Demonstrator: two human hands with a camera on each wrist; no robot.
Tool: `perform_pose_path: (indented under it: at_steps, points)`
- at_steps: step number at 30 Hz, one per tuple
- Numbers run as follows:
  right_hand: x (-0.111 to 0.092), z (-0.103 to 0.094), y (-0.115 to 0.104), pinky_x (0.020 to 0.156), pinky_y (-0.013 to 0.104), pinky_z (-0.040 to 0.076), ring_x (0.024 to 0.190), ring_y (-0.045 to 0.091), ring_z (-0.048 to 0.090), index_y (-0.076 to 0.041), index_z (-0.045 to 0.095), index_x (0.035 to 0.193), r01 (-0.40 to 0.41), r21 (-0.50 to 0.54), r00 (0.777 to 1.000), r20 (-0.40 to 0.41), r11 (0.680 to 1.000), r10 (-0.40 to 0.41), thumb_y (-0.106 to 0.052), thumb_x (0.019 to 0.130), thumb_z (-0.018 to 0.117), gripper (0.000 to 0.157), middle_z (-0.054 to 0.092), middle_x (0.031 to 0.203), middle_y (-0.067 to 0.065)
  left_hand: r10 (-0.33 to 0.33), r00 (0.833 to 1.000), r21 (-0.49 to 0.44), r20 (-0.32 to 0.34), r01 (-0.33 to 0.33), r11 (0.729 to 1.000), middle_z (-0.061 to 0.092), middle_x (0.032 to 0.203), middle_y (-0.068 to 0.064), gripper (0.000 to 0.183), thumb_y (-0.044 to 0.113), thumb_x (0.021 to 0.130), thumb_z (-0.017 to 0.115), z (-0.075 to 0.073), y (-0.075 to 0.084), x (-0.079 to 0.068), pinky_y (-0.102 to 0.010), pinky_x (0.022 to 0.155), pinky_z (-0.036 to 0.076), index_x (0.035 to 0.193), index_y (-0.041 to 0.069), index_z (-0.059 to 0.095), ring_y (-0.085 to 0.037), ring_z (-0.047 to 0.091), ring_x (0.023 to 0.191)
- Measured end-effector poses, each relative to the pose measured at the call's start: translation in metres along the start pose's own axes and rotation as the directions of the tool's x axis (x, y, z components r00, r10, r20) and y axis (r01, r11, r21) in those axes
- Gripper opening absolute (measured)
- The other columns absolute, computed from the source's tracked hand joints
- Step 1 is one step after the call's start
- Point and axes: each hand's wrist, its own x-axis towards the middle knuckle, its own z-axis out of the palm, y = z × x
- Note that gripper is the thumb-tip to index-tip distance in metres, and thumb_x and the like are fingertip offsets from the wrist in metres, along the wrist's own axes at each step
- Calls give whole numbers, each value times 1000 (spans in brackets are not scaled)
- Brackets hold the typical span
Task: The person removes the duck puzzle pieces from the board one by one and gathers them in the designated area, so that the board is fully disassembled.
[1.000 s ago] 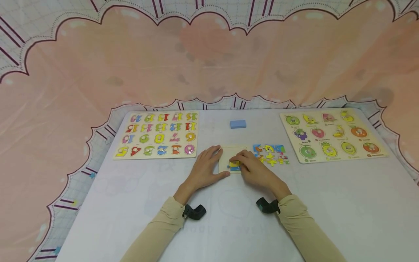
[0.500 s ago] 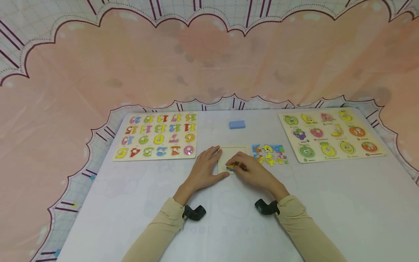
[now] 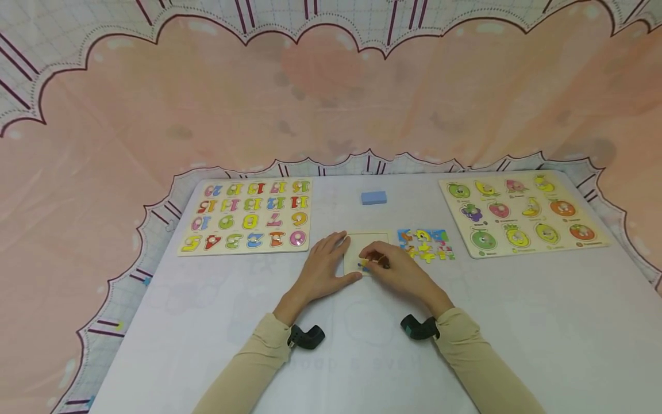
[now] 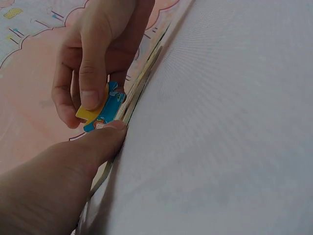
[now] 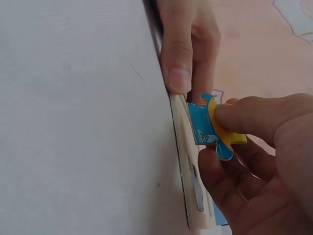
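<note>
My right hand (image 3: 400,271) pinches a blue and yellow jigsaw piece (image 5: 203,122) between thumb and fingers. The piece is tilted up over the near part of a pale square puzzle tray (image 3: 357,244); in the left wrist view the same jigsaw piece (image 4: 111,108) shows its printed face. My left hand (image 3: 324,265) rests along the tray's left side with extended fingers, and its thumb touches the near edge. Just right of the tray lie several colourful jigsaw pieces (image 3: 425,244) grouped together. Part of the tray is hidden under my right hand.
A number puzzle board (image 3: 245,215) lies on the left of the white table (image 3: 331,368), and a fruit puzzle board (image 3: 524,213) on the right. Behind the tray sits a blue block (image 3: 373,198). A patterned peach cloth (image 3: 331,103) hangs behind the table.
The jigsaw piece in my right hand has gone from lying nearly flat, picture visible, to tilted up on edge. That hand shifted slightly toward me; my left hand stayed put.
</note>
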Motion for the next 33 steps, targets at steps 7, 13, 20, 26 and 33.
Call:
perform_pose_path:
  at_steps: [7, 13, 20, 26, 33]
  points:
    - [-1, -10, 1, 78, 26, 52, 90, 11, 60, -14, 64, 102, -18, 15, 999, -30, 1000, 19, -12, 90, 61, 12, 65, 99, -2, 1, 1000, 5, -4, -1, 1000, 35, 152, -7, 81, 54, 80, 65, 1, -1, 0, -46, 116, 24, 142, 6, 42, -25, 30, 141]
    - [-6, -18, 4, 78, 30, 51, 91, 14, 59, -12, 63, 99, -5, 20, 1000, -31, 1000, 6, -9, 90, 62, 9, 66, 96, 0, 5, 1000, -1, -5, -5, 1000, 35, 151, -7, 81, 54, 81, 65, 1, -1, 1, -46, 116, 24, 143, 7, 42, -26, 30, 141]
    - [-14, -25, 12, 78, 28, 51, 92, 14, 58, -13, 63, 101, -51, 23, 998, -42, 998, 52, -10, 91, 61, 11, 65, 99, 0, -1, 1000, -1, 8, 1, 1000, 35, 152, -8, 81, 54, 81, 65, 0, 1, -1, -46, 116, 24, 143, 7, 41, -26, 30, 141]
    - [-19, -31, 19, 80, 31, 52, 96, 15, 60, -14, 63, 102, -89, 0, 994, -65, 996, 88, -10, 91, 59, 12, 66, 102, 0, -4, 1000, -5, 12, 4, 1000, 35, 152, -7, 81, 54, 81, 65, 0, 1, -1, -46, 117, 24, 143, 7, 41, -26, 29, 141]
    - [-27, -40, 24, 80, 26, 52, 101, 18, 61, -12, 64, 102, -104, 2, 993, -63, 995, 104, -11, 92, 60, 11, 58, 130, 14, -12, 1000, -2, 20, 12, 1000, 33, 153, -7, 82, 55, 82, 64, 1, 0, -1, -45, 117, 23, 144, 7, 40, -25, 28, 142]
